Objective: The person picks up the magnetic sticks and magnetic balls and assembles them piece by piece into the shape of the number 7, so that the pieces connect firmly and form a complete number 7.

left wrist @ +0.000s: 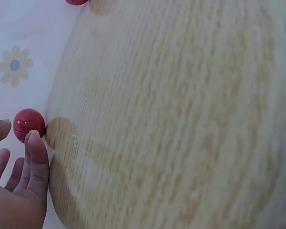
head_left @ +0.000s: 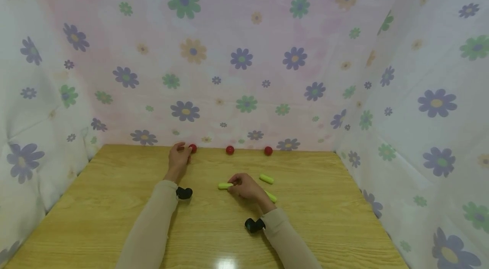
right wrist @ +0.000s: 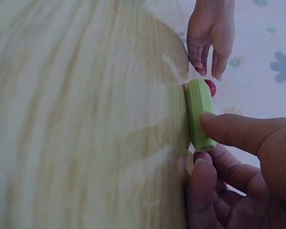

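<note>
At the back left, my left hand [head_left: 179, 158] is beside a shiny red ball [head_left: 192, 148]. In the left wrist view a fingertip touches that red ball [left wrist: 28, 125], and the thumb stands apart from it on the other side. My right hand [head_left: 247, 187] pinches a short light-green ribbed stick [head_left: 224, 186] near the middle of the table. The right wrist view shows the thumb on one side of the stick [right wrist: 198, 112], with fingers at its near end. The stick lies at or just above the wood; I cannot tell which.
Two more red balls, a middle one [head_left: 229, 150] and a right one [head_left: 268, 150], stand along the table's back edge. One green stick [head_left: 266, 179] lies right of my right hand; another [head_left: 271, 196] is partly hidden behind its wrist. Flowered cloth [head_left: 244, 48] encloses the wooden table [head_left: 321, 218].
</note>
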{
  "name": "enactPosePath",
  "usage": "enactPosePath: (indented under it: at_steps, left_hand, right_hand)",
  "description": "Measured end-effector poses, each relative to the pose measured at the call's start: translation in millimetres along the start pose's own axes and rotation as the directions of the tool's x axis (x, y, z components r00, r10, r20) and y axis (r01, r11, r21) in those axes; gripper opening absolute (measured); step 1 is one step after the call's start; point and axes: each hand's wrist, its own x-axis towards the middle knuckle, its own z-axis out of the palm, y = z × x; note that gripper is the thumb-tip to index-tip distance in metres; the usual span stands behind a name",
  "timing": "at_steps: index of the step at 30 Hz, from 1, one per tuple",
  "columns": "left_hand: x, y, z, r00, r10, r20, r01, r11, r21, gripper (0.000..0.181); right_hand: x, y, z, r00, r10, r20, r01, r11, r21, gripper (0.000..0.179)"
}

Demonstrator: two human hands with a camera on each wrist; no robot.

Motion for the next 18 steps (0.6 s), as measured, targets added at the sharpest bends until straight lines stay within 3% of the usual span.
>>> enactPosePath:
  at_steps: [9,14,18]
  left_hand:
    - [7.2,-0.5,2.7,1.0,0.004,-0.005,-0.004,1.0,-0.024,0.045]
    - [10.3,2.3,4.0,0.999,0.021,0.045,-0.019,0.998,-0.059,0.042]
    - [12.8,3.6,3.7,0.99,0.07,0.12,-0.072,0.997,0.014,0.04]
  right_hand:
    - [-1.4,1,0,1.0,-0.003,-0.007,0.003,1.0,0.007,0.018]
    - [-2.3,2,1,1.0,-0.007,-0.003,0.007,1.0,0.005,0.017]
    - [-2.1,3,1,1.0,-0.012,-0.005,0.012,1.0,0.004,0.017]
